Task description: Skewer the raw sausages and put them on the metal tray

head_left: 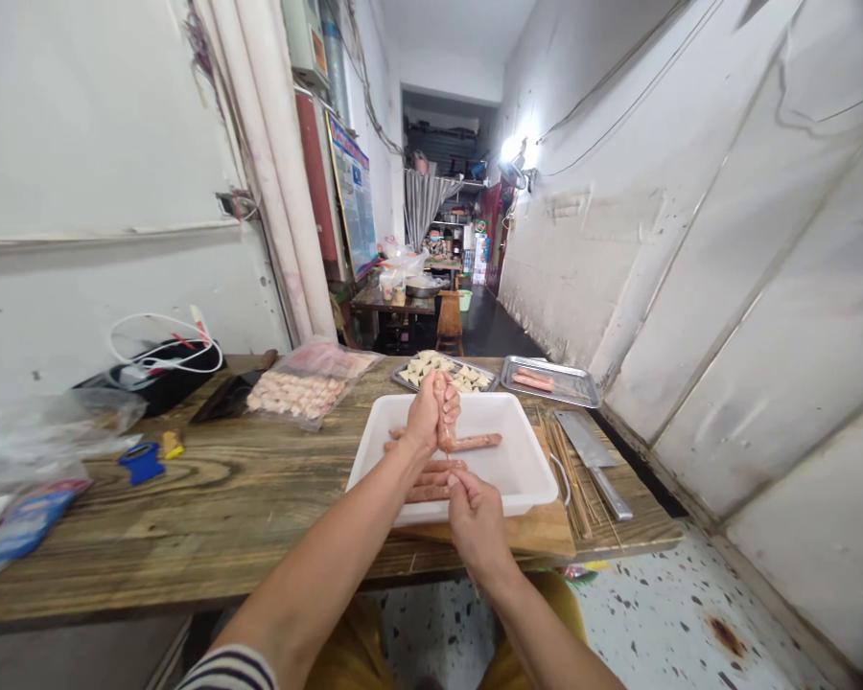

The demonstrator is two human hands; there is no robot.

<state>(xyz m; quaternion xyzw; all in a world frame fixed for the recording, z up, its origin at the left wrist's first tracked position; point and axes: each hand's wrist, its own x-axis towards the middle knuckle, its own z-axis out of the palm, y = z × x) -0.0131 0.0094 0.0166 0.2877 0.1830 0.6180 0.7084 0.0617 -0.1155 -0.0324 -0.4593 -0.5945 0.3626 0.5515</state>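
On the head camera, both hands are busy over the white tub [514, 479]! The left hand [426, 414] is up above it, fingers clenched around a sausage [444, 439] held roughly upright, its lower end poking out beneath the fist. And just below, here's the right hand [477, 513] at the tub's near rim, fingers pinched on a thin skewer [448, 461] that points up towards that sausage; whether the tip is inside the meat, I can't tell.

Down in the tub, more sausages [431, 494] lie side by side at the left, while a single sausage [478, 442] lies to the right of the fist. The tub sits partly on a wooden board [543, 537] on the worktop [259, 517]. To the right, a bundle of loose skewers [568, 479], and beside it a cleaver [586, 443] lying flat! Behind, one metal tray [571, 385] carries sausages; the other tray [494, 382] is heaped with pale folded pieces. Over to the left lies a clear bag [294, 391] of pinkish lumps.
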